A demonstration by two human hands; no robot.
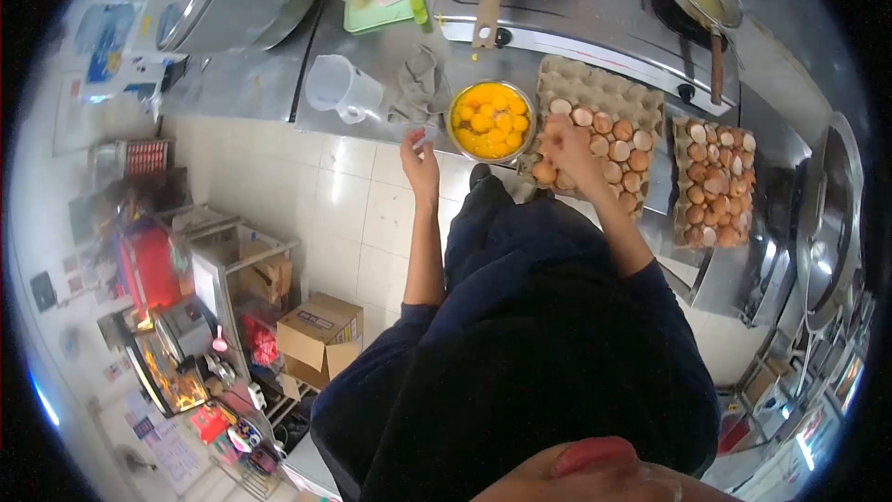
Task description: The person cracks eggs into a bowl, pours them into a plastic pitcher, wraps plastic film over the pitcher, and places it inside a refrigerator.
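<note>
Eggs (544, 171) are being worked on in the head view, in the near tray (595, 84) beside the bowl (531, 135). The tray is being kept on the counter (279, 93), just to the right of the bowl, its nearer and middle rows being filled with brown rounds and paler, open-looking ones, apparently shells (643, 140).

The right hand (570, 146) is being held over the tray's bowl-side edge, its fingers bent together; whether an egg or a shell is being gripped cannot be told. The left hand (421, 165) is being held open to the left of the bowl, fingers parted, with nothing clearly being grasped.

As for progress, a good share seems to be done: many yolks (488, 119) are being held in the bowl, mostly whole and apparently unbeaten. Some eggs in the near tray are apparently being left for cracking, though whole ones cannot all be told from shells. Farther right, a second tray (680, 188) is being crowded with rounds and broken-looking pieces, so it may be being used for shells. No mixing is being shown.
</note>
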